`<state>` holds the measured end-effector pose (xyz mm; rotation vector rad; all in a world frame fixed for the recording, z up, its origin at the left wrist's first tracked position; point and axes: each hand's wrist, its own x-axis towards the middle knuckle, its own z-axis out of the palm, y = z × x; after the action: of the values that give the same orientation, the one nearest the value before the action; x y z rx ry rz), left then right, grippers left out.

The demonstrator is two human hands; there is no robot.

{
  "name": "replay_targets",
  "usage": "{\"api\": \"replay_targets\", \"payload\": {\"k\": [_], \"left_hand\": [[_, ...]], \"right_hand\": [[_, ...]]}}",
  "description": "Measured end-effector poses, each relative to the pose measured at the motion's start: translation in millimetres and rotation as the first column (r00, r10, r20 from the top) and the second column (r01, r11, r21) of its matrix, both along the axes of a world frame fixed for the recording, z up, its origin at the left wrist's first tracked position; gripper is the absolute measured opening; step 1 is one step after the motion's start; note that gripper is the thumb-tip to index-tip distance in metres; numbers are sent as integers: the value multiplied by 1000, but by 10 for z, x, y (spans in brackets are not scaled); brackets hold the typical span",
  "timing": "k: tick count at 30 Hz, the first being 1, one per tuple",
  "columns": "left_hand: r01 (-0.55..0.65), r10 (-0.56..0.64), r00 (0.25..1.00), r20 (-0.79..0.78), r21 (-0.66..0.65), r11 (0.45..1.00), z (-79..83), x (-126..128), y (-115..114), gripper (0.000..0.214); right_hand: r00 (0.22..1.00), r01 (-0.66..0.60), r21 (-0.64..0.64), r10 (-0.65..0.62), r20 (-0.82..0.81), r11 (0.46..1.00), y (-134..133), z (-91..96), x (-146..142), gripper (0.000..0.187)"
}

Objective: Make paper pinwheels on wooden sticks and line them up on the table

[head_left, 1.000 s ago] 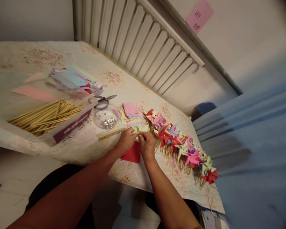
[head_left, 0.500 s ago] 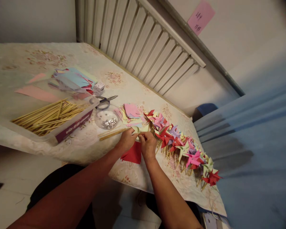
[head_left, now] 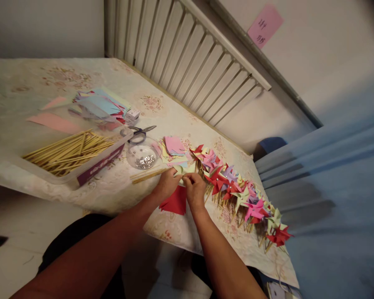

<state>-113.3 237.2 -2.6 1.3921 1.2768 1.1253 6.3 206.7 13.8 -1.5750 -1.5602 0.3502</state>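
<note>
Between my two hands is a pale green paper pinwheel [head_left: 190,168], partly folded, its centre hidden by my fingers. My left hand [head_left: 170,182] is closed on its left side. From the right, my right hand [head_left: 195,187] pinches the same paper near the middle with thumb and forefinger. Red paper squares [head_left: 174,201] lie on the table just below my hands. A few thin wooden sticks [head_left: 148,176] rest to the left of my left hand. Beyond the hands sits a pile of cut paper squares [head_left: 173,146], pink on top.
A clear plastic box [head_left: 71,178] of wooden sticks stands at left. Near it are a round dish [head_left: 143,158] of small shiny pins, scissors [head_left: 139,133] and stacked coloured paper [head_left: 96,104]. Finished pinwheels [head_left: 229,180] line the right side. A radiator [head_left: 187,62] runs behind the table.
The whole view has shifted slightly, so things appear a little further right. Both hands keep their hold on the pale green paper, with hardly any movement.
</note>
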Motion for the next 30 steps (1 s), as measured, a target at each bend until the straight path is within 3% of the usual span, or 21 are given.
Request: {"api": "replay_targets", "payload": {"k": [3, 5, 10, 12, 15, 17, 19, 25, 27, 30], "left_hand": [[-11, 11, 1000, -18, 5, 1000, 9, -11, -2, 20], [-23, 24, 999, -26, 9, 1000, 0, -23, -3, 21], [-19, 19, 1000, 4, 24, 1000, -18, -30, -4, 21], [-14, 13, 1000, 16, 24, 1000, -12, -20, -4, 21], [-24, 24, 1000, 3, 13, 1000, -4, -10, -2, 22], [-32, 33, 999, -16, 8, 999, -10, -12, 1, 22], [-37, 37, 999, -22, 10, 999, -27, -20, 6, 21], [-19, 19, 1000, 4, 28, 999, -49, -22, 17, 18], [-25, 25, 1000, 0, 17, 1000, -32, -15, 16, 19], [-35, 35, 999, -14, -5, 999, -13, -13, 13, 21]], "right_hand": [[961, 86, -134, -118, -250, 987, 36, -108, -53, 17], [952, 78, -179, -126, -280, 981, 56, -120, -59, 17], [993, -51, -20, 53, 106, 999, 23, 46, 7, 15], [988, -60, 2, 60, 146, 998, 9, 58, 12, 15], [994, 34, -84, -42, -99, 996, 34, -48, -20, 15], [951, 65, -179, -116, -288, 982, 69, -131, -41, 16], [930, 46, -224, -124, -346, 974, 94, -155, -39, 17], [998, -40, -33, 42, 36, 999, 69, 13, 13, 14], [999, 4, -73, -8, -45, 997, 66, -14, -7, 16], [943, 65, -224, -134, -306, 972, 88, -117, -47, 20]]}}
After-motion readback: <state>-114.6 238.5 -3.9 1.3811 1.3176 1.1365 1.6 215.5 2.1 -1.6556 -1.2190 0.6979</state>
